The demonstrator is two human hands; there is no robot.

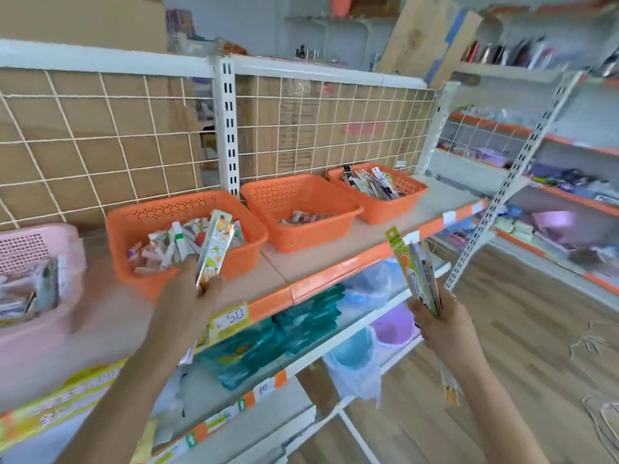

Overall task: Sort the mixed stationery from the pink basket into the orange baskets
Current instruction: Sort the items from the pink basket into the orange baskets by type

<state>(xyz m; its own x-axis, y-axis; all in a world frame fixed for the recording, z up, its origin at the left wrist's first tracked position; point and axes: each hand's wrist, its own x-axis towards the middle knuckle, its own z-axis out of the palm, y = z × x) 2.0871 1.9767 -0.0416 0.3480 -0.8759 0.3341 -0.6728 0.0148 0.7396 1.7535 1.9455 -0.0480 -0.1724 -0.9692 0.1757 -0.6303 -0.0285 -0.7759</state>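
Pinching one long pack [214, 250] upright in the left hand [191, 291], just over the front edge of the nearest orange basket [140, 277]. The right hand [438, 326] grips a fanned bunch of packs [418, 272], pens maybe, too blurry to tell. The pink basket [33, 329] sits far left on the shelf [378, 229] with stuff in it.

Shelf unit [435, 197] in front of me: white uprights, orange edge strips, wire grid back [100, 137] with cardboard boxes [294, 128] behind it. Second shelving [512, 182] to my right. Wood-plank floor [536, 346]. Pale rear wall [254, 25]. Light even.
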